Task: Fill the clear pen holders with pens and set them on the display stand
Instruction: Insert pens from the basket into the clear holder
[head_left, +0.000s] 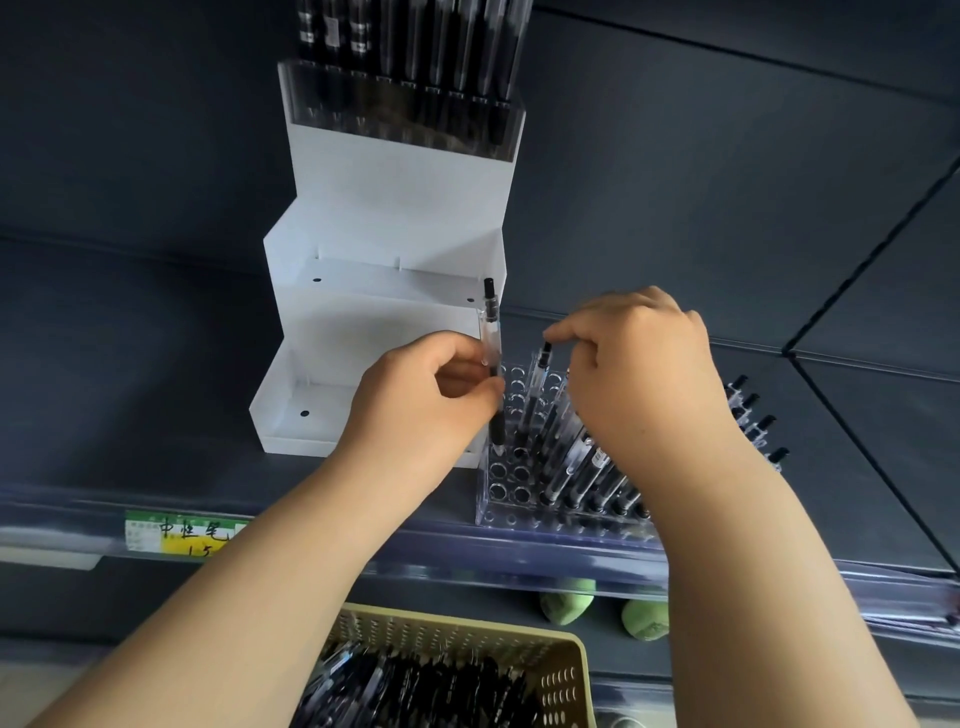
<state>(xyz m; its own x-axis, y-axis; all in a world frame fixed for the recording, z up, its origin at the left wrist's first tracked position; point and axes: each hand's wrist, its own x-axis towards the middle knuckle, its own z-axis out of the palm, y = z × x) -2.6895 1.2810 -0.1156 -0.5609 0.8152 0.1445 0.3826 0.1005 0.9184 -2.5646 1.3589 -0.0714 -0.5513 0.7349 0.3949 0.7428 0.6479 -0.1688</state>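
A clear pen holder (511, 512) with rows of round holes stands on the dark shelf, right of the white stepped display stand (384, 306). Several clear pens with black caps fill its right side. My left hand (426, 400) pinches one upright pen (491, 332), whose tip sits at a hole on the holder's left side. My right hand (639, 364) pinches the cap of a second pen (537, 384) standing tilted in the holder. Another filled clear holder (410, 109) sits on the stand's top step.
A beige perforated basket (561, 675) full of loose pens sits below the shelf. A green and yellow price label (176, 532) is on the shelf rail. More pens (753, 410) lie behind my right hand. Two green objects (566, 605) lie under the shelf edge.
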